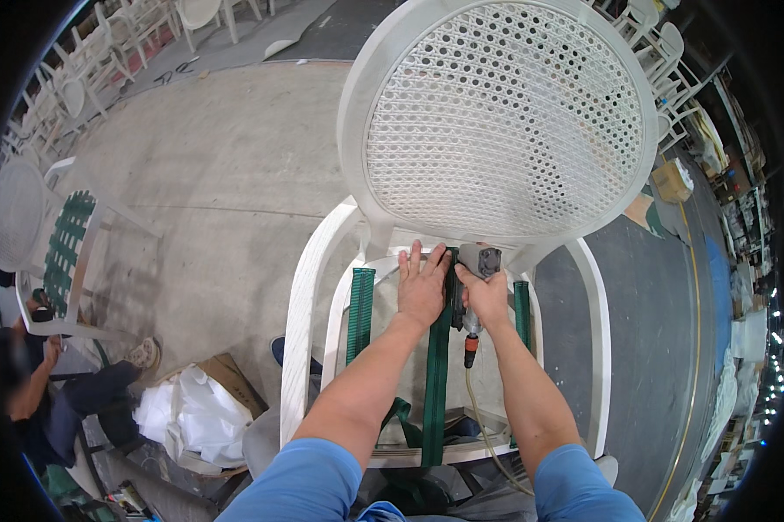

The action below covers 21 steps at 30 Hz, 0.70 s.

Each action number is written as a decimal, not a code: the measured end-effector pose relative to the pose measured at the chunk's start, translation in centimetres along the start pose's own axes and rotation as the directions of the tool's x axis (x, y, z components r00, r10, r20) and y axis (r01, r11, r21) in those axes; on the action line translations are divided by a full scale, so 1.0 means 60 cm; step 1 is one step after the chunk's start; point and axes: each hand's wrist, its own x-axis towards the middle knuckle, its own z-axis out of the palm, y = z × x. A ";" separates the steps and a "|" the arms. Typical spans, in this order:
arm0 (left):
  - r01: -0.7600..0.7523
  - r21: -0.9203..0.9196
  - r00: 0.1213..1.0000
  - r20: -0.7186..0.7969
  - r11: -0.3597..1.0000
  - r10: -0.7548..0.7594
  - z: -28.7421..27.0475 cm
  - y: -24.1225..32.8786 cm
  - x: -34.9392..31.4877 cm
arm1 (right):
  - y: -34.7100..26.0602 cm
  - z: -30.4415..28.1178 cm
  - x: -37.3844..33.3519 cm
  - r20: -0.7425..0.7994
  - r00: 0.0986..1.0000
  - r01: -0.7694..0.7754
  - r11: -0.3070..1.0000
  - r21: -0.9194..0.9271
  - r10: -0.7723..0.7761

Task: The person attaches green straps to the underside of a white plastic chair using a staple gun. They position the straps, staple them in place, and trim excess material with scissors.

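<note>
A white chair frame with a round woven cane back stands in front of me. Green webbing straps run front to back over its open seat: one on the left, a long middle one and one on the right. My right hand grips a grey air-powered staple gun at the seat's back rail, beside the middle strap. My left hand lies flat with fingers spread at the same rail, close against that strap. The staple gun's nose and the strap's far end are partly hidden.
An air hose trails from the staple gun down past the seat's front rail. At the left, another person works beside a chair with woven green webbing. A box with white plastic stands nearby. White chairs line the far floor.
</note>
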 end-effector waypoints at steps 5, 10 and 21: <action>0.000 -0.047 0.999 -0.038 0.999 -0.002 -0.001 0.010 0.002 | 0.001 0.000 -0.002 -0.024 1.000 0.000 1.000 -0.004 0.000; -0.035 -0.310 0.960 -0.274 0.950 -0.054 -0.005 -0.012 0.001 | -0.008 0.008 -0.020 0.004 0.997 0.070 0.987 0.145 -0.072; 0.570 -0.634 0.812 0.337 0.523 -0.476 0.031 -0.019 0.014 | -0.006 0.008 -0.017 0.036 0.998 0.038 0.993 0.113 -0.042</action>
